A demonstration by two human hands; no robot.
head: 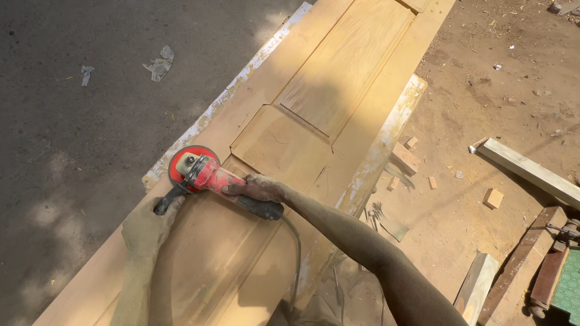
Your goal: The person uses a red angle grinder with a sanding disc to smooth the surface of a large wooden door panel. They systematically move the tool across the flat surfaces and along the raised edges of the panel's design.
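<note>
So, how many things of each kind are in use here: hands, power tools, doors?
Hands: 2, left hand on the side handle and right hand on the body of the grinder
Power tools: 1, red grinder
Doors: 1, wooden door lying flat
Total: 4
</note>
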